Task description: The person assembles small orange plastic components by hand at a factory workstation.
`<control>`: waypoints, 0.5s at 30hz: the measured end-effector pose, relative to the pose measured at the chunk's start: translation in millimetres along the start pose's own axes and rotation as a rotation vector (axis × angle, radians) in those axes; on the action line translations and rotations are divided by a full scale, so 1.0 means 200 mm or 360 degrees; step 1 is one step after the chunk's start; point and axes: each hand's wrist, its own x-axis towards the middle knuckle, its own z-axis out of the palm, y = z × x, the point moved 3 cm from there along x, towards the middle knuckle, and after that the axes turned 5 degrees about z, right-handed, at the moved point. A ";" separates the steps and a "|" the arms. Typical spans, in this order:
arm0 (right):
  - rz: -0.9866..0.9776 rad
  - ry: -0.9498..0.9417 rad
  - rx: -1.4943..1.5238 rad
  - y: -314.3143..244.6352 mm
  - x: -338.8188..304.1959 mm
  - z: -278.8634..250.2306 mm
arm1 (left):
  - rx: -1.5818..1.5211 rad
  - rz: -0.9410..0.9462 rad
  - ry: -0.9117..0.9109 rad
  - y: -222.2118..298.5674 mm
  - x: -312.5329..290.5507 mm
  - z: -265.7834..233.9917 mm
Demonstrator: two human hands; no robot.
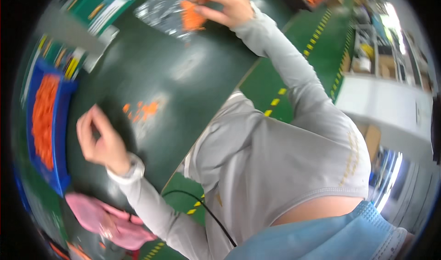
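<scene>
My right hand reaches to the far end of the dark green table. Its fingers pinch a clump of small orange parts lying on a crinkled clear plastic bag. My left hand hovers low over the table with fingers curled and thumb against the fingertips. It is blurred, and nothing can be made out in it. A few loose orange parts lie scattered on the table just right of that hand. Both arms wear grey sleeves.
A blue tray filled with orange parts stands at the left. Green and white cartons lie at the top left. A pink cloth bundle sits below my left hand. Green floor with yellow-black tape runs at the right, with shelves beyond.
</scene>
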 end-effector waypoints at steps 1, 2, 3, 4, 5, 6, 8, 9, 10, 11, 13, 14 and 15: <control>0.0102 0.0079 -0.0055 0.04 -0.04 -0.11 | -0.0006 0.0097 -0.0035 0.00 0.01 0.02; 0.0220 -0.0025 -0.0386 0.10 -0.08 -0.12 | -0.0035 -0.0022 -0.0055 0.01 0.01 0.02; 0.0337 -0.0133 -0.0708 0.17 -0.14 -0.13 | -0.0057 -0.0010 -0.0095 0.02 0.01 0.02; 0.0447 -0.0109 -0.0732 0.23 -0.18 -0.15 | -0.0103 -0.0046 -0.0088 0.00 0.00 0.02; 0.0456 -0.0114 -0.0750 0.28 -0.22 -0.16 | -0.0142 -0.0089 -0.0078 -0.01 0.00 0.02; 0.0594 -0.0104 -0.0454 0.35 -0.26 -0.16 | -0.0143 -0.0140 -0.0074 -0.01 0.00 0.02; 0.0856 -0.0124 -0.0105 0.41 -0.25 -0.17 | -0.0128 -0.0225 -0.0094 -0.02 -0.01 0.03; 0.0824 -0.0257 -0.0426 0.43 -0.22 -0.15 | -0.0103 -0.0307 -0.0107 -0.03 -0.01 0.03; 0.0781 -0.0397 -0.0740 0.40 -0.15 -0.13 | -0.0115 -0.0315 -0.0109 -0.05 -0.02 0.03; 0.0506 -0.0159 -0.0169 0.45 -0.12 -0.10 | -0.0115 -0.0316 -0.0117 -0.06 -0.03 0.03; 0.0401 -0.0201 0.0029 0.48 -0.08 0.02 | -0.0196 -0.0399 -0.0089 -0.07 -0.05 0.03; 0.0484 -0.0228 0.0232 0.49 -0.06 0.12 | -0.0196 -0.0405 -0.0096 -0.07 -0.06 0.04; 0.0683 -0.0399 0.0536 0.47 -0.02 0.21 | -0.0181 -0.0439 -0.0080 -0.08 -0.06 0.04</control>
